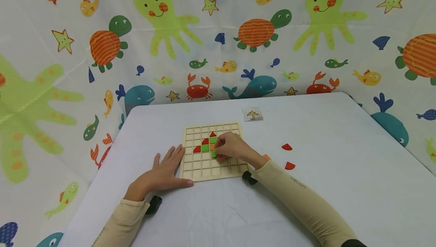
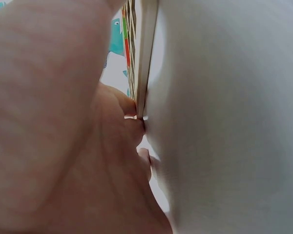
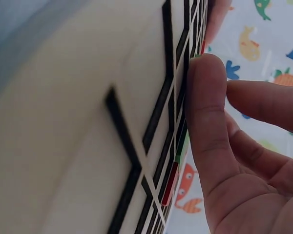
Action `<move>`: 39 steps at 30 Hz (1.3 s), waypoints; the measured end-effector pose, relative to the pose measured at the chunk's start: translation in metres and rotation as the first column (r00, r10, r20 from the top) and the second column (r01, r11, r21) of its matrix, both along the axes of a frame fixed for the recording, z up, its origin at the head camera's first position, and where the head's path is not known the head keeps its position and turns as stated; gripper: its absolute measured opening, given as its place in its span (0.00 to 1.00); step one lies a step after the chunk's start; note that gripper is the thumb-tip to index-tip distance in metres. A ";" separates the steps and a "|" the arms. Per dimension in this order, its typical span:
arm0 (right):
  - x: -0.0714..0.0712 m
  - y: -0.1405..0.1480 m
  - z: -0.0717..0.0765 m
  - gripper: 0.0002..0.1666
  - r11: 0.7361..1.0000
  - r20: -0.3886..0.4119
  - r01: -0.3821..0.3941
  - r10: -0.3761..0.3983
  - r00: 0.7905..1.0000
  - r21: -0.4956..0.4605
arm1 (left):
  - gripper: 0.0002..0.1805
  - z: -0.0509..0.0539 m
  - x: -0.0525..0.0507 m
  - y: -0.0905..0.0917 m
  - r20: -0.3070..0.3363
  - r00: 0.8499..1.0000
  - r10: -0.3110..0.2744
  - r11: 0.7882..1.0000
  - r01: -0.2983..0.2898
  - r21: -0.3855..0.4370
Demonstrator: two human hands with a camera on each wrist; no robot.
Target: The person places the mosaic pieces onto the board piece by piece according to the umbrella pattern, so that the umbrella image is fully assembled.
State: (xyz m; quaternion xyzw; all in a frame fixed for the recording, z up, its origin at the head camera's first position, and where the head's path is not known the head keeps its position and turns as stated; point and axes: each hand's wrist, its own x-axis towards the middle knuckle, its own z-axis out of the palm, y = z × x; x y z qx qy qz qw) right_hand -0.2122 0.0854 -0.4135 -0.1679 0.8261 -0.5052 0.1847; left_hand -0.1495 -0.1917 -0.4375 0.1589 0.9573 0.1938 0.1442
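Observation:
The wooden grid board [image 1: 189, 165] lies flat, holding green [image 1: 205, 148], orange [image 1: 212, 146] and red [image 1: 197, 149] pieces. My left hand [image 1: 160, 175] spreads along its left side, fingertips at the edge and thumb by the near corner; in the left wrist view that hand [image 2: 112, 146] touches the board's side [image 2: 145, 58]. My right hand [image 1: 233, 146] is over the middle, fingertips at the lower green tile [image 1: 214, 154]. In the right wrist view the thumb of that hand [image 3: 227, 87] presses near a green piece, its other fingers behind; the contact is partly hidden.
A small pattern card [image 1: 253, 114] lies beyond the board. Two red quarter-round pieces [image 1: 287, 147] [image 1: 290, 165] sit to the right on the white table [image 1: 211, 216]. An orange piece [image 1: 267, 157] is partly covered by the right forearm. A printed curtain hangs behind.

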 end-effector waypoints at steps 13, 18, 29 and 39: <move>-0.001 0.005 0.010 0.11 0.998 0.004 -0.027 0.027 1.000 0.052 | 0.70 -0.001 -0.002 -0.001 -0.010 1.000 -0.009 1.000 0.009 -0.002; -0.002 0.008 0.011 0.12 0.997 0.000 -0.061 0.061 0.998 0.040 | 0.71 -0.001 -0.002 0.000 -0.005 1.000 -0.007 1.000 0.007 0.000; -0.005 0.025 0.023 0.18 0.961 -0.122 -0.232 0.251 0.960 0.154 | 0.70 0.001 0.000 -0.002 0.011 1.000 -0.005 1.000 0.005 0.006; 0.000 0.064 0.029 0.27 0.911 -0.213 -0.290 0.357 0.909 0.292 | 0.71 0.000 0.000 0.000 0.015 1.000 0.005 1.000 -0.005 0.001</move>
